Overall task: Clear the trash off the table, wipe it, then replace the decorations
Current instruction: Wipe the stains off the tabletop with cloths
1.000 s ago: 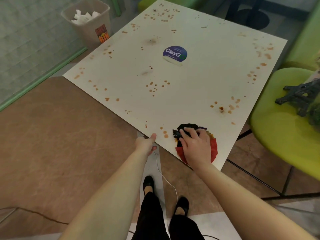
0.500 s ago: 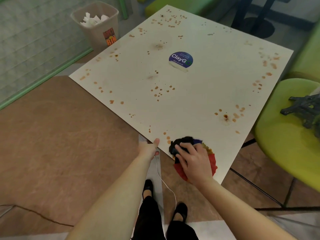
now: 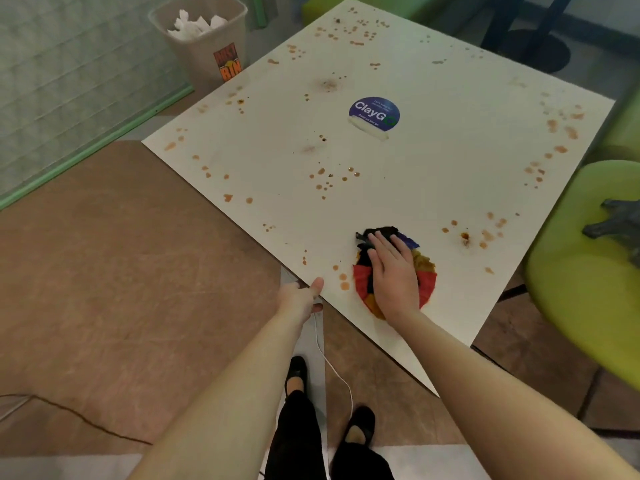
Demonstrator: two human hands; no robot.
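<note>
Now the right hand (image 3: pixel 393 275) has flattened on the cloth (image 3: pixel 427 282), left hand (image 3: pixel 300 299) gripping the table (image 3: pixel 433 174) edge beside it, stained top open ahead.

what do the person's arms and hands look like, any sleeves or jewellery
Both forearms are bare with no sleeves in view. The left hand and right hand wear no gloves, and no rings, watch or bracelet show.
</note>
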